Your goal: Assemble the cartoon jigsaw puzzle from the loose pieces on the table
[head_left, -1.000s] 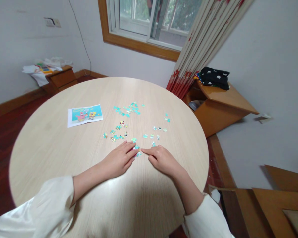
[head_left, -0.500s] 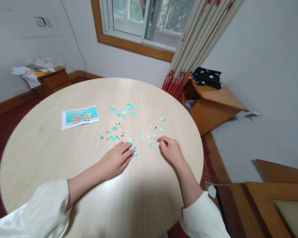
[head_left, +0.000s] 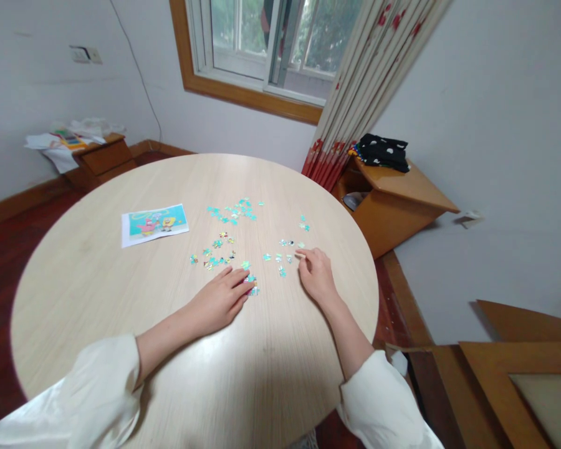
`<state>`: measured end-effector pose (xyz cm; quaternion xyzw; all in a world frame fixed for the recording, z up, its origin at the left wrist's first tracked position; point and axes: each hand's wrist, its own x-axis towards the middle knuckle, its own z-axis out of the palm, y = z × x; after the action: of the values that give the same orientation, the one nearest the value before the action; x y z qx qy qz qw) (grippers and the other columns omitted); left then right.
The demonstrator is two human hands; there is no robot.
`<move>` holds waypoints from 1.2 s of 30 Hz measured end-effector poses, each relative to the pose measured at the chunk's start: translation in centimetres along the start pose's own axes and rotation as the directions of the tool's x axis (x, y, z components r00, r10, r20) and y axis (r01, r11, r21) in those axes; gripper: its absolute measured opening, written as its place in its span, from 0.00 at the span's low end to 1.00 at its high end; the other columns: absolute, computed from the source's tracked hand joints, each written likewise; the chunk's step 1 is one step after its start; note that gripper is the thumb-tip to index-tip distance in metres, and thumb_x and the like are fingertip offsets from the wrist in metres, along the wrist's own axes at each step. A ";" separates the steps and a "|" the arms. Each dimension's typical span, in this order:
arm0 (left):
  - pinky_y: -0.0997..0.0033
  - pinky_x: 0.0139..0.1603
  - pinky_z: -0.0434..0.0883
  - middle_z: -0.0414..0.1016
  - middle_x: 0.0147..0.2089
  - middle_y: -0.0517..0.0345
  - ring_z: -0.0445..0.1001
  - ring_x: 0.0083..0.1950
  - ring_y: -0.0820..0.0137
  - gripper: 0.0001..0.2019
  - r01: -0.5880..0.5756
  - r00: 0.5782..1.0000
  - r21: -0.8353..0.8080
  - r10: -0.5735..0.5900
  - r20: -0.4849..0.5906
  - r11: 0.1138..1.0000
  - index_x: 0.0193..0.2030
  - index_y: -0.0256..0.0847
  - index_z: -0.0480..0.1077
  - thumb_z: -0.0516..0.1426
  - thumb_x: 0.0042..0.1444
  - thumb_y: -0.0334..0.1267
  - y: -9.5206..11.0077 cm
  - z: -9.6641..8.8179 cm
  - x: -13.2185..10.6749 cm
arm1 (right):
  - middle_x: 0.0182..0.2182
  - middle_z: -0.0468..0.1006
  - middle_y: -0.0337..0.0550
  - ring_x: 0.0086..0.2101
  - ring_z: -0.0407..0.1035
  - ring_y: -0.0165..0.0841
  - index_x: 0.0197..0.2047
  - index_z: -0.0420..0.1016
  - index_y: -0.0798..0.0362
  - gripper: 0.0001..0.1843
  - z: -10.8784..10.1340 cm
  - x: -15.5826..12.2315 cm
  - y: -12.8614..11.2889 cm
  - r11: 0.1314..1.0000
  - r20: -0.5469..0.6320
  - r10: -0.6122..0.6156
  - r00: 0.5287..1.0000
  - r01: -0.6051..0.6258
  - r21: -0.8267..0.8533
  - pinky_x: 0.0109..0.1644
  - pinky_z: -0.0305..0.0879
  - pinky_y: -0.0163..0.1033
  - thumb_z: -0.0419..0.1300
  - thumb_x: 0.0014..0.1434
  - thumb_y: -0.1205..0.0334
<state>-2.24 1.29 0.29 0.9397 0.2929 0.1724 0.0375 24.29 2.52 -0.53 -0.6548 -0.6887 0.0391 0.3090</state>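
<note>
A small cluster of joined puzzle pieces (head_left: 251, 287) is pinned to the table (head_left: 98, 299) at the centre of the frame by the left hand (head_left: 217, 302). Its fingers (head_left: 237, 282) are laid straight and close together, apparently so the cluster cannot slide. Just right of centre, the right hand (head_left: 318, 277) is set down with fingers curled and their tips at a single piece (head_left: 300, 252); whether it is pinched cannot be told. Scattered pieces (head_left: 234, 212) are spread above the hands, within reach. A printed picture (head_left: 154, 224) is laid left of centre, where it can be consulted.
</note>
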 end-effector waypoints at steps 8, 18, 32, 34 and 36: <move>0.48 0.57 0.66 0.72 0.52 0.43 0.70 0.53 0.60 0.16 0.012 1.000 -0.055 -0.014 -0.021 0.998 0.49 0.37 0.72 0.45 0.64 0.34 -0.2 0.0 0.1 | 0.51 0.66 0.55 0.51 0.58 0.44 0.53 0.71 0.52 0.23 1.4 2.6 2.1 0.985 -0.017 -0.091 0.996 0.088 -0.148 0.54 0.53 0.53 0.47 0.57 0.72; 0.50 0.57 0.67 0.73 0.51 0.46 0.71 0.52 0.62 0.15 0.010 0.999 -0.043 -0.012 -0.053 0.999 0.49 0.39 0.71 0.45 0.65 0.34 -0.3 0.3 0.0 | 0.47 0.72 0.50 0.49 0.61 0.40 0.40 0.77 0.52 0.20 1.3 3.2 2.9 0.990 -0.092 -0.076 0.993 0.064 -0.126 0.53 0.50 0.49 0.47 0.54 0.76; 0.48 0.57 0.67 0.72 0.52 0.43 0.71 0.52 0.61 0.15 -0.007 0.998 -0.046 0.005 -0.057 0.999 0.49 0.37 0.71 0.45 0.65 0.34 -0.2 -0.1 -0.1 | 0.46 0.77 0.54 0.47 0.67 0.39 0.44 0.77 0.58 0.21 1.6 3.1 3.2 0.985 0.012 -0.076 0.997 0.077 -0.156 0.53 0.51 0.47 0.47 0.54 0.75; 0.48 0.56 0.68 0.72 0.51 0.42 0.71 0.52 0.60 0.16 -0.020 0.998 -0.045 0.018 -0.060 0.999 0.49 0.36 0.71 0.44 0.65 0.34 -0.1 -0.2 0.0 | 0.44 0.77 0.54 0.47 0.67 0.40 0.44 0.78 0.58 0.21 1.7 3.1 3.5 0.983 -0.005 -0.080 0.997 0.078 -0.166 0.51 0.52 0.47 0.48 0.54 0.75; 0.49 0.55 0.69 0.72 0.51 0.42 0.71 0.51 0.60 0.16 -0.031 0.998 -0.034 0.029 -0.065 0.999 0.48 0.35 0.71 0.44 0.65 0.34 -0.1 -0.2 0.1 | 0.43 0.77 0.53 0.45 0.66 0.40 0.44 0.78 0.57 0.20 1.9 3.1 3.6 0.980 -0.021 -0.083 0.996 0.078 -0.180 0.50 0.53 0.47 0.48 0.54 0.74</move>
<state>-2.32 1.41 0.51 0.9372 0.2769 0.2081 0.0419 26.72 6.55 -2.54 -0.6520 -0.7110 -0.0448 0.2596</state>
